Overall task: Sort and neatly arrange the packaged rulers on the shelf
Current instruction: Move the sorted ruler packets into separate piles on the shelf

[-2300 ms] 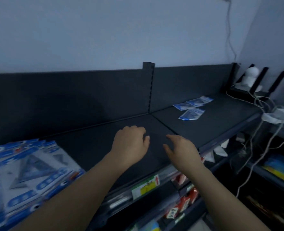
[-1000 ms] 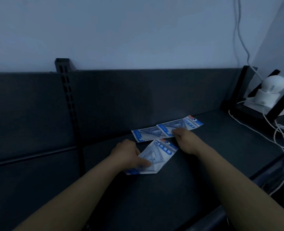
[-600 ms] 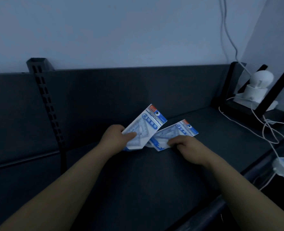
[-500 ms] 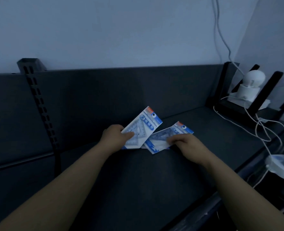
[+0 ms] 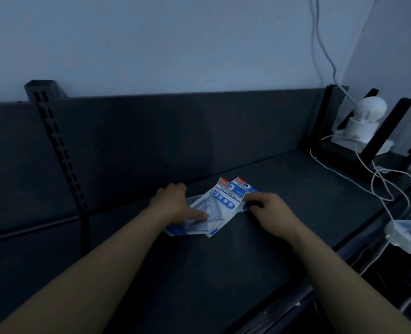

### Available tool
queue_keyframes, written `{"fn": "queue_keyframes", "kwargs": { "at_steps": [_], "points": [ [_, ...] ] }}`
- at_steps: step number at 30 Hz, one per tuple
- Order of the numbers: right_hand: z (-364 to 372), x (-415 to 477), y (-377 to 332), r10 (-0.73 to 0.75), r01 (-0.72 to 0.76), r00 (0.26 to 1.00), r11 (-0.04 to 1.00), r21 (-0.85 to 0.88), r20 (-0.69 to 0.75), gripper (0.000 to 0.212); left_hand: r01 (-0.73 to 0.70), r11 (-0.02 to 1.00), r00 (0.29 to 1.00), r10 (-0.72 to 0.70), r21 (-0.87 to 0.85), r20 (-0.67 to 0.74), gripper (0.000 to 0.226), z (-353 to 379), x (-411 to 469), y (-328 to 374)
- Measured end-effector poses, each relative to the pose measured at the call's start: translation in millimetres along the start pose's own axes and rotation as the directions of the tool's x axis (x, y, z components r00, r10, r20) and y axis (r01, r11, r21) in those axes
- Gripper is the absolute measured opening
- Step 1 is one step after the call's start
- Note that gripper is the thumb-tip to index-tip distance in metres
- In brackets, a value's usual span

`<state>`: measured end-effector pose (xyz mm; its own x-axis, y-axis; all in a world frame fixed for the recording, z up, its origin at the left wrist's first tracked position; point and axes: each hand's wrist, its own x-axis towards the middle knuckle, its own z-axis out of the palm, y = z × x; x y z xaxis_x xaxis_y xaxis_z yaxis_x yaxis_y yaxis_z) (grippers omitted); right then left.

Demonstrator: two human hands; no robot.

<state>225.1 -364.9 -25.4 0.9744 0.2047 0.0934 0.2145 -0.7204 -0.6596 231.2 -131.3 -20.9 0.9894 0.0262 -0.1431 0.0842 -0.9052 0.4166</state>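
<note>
Blue and white packaged rulers (image 5: 220,206), triangular set squares in plastic sleeves, are bunched into an overlapping stack near the back of the dark shelf (image 5: 223,273). My left hand (image 5: 175,203) grips the stack's left side, thumb pressed on the top pack. My right hand (image 5: 269,210) pinches the right edge of the packs, where a second pack's header (image 5: 242,183) peeks out behind the top one. A lower pack sticks out at the front left, under my left hand.
The shelf's dark back panel (image 5: 175,141) rises just behind the packs, with a slotted upright (image 5: 59,150) at the left. A white camera (image 5: 366,121) on a black stand sits at the far right, with white cables (image 5: 380,184) trailing to a white adapter (image 5: 409,237).
The two packs held apart in each hand have been brought together into one overlapping stack. Both hands have closed in toward each other.
</note>
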Motion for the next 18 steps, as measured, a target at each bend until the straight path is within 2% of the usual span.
{"fn": "queue_keyframes", "kwargs": {
  "at_steps": [3,5,7,9,13,15,18],
  "points": [
    [6,-6,-11,-0.016,0.014,1.0,0.982,0.19,0.013,0.048,0.038,0.998,0.997,-0.034,-0.051,0.076,0.06,-3,-11,2],
    [13,-5,-10,-0.009,0.013,1.0,0.972,0.233,-0.018,0.039,0.046,0.994,0.993,-0.035,-0.104,0.112,0.047,-3,-17,2],
    [21,-3,-7,0.014,-0.003,0.997,0.986,0.167,-0.07,0.028,0.05,0.989,0.992,-0.033,-0.141,0.125,0.043,-2,-24,0],
    [26,-1,-5,0.022,-0.015,0.995,0.997,0.069,-0.102,0.028,0.041,0.987,0.993,-0.024,-0.154,0.114,0.042,0,-31,-2],
    [34,-1,-11,0.048,-0.05,0.997,0.998,-0.036,-0.056,0.029,0.009,0.968,1.0,-0.003,-0.251,0.025,0.036,2,-46,-7],
    [37,-4,-19,0.043,-0.043,0.999,0.999,-0.004,-0.008,0.026,-0.007,0.948,1.0,-0.003,-0.319,-0.03,0.033,-2,-53,-11],
    [43,-10,-33,0.035,-0.044,0.998,0.985,0.167,0.055,0.016,0.015,0.91,0.998,-0.039,-0.415,-0.051,0.03,-6,-62,-22]
  ]
}}
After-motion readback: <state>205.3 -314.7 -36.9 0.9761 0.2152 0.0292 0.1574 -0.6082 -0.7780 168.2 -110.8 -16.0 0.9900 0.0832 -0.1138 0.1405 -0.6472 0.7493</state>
